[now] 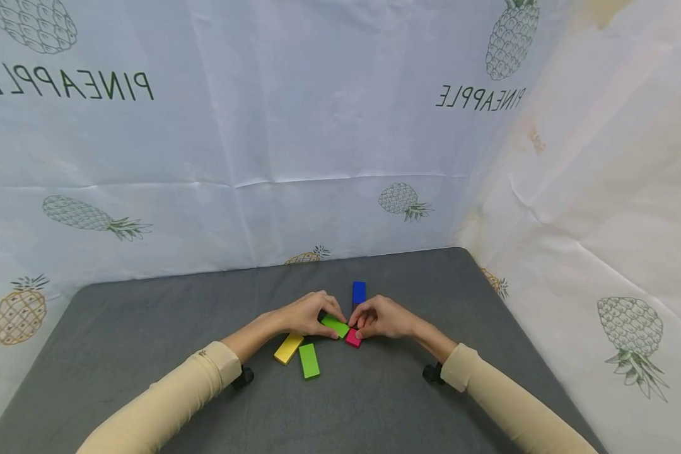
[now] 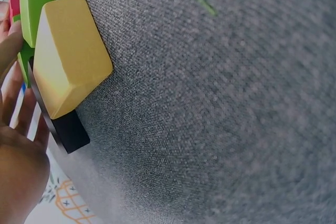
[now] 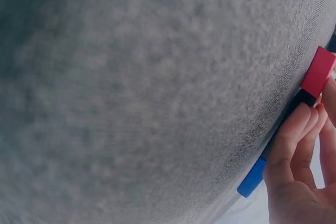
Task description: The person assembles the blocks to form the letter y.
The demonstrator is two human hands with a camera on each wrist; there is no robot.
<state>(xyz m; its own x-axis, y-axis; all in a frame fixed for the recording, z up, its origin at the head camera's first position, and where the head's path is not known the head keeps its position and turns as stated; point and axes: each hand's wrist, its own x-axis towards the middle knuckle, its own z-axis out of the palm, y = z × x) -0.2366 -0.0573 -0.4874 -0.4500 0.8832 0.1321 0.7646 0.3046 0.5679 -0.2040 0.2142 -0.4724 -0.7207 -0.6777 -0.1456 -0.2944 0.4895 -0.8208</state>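
Observation:
A green block (image 1: 335, 326) sits between the thumb and fingers of my left hand (image 1: 309, 313), which pinches it. My right hand (image 1: 388, 317) pinches a red block (image 1: 353, 338) that lies against the green block's right end. Just beyond the right fingers is a blue block (image 1: 359, 292). In the right wrist view a black block (image 3: 289, 111) runs between the red and blue ones, partly hidden by the fingers. Nearer my left wrist lie a yellow block (image 1: 288, 349) and a second green block (image 1: 309, 361). Another black block (image 2: 72, 132) shows beside the yellow in the left wrist view.
The blocks lie on a grey cloth-covered table (image 1: 374, 403). A white curtain (image 1: 318, 126) printed with pineapples hangs behind the table's far edge and along its right side. Black bands (image 1: 432, 373) are worn on both wrists.

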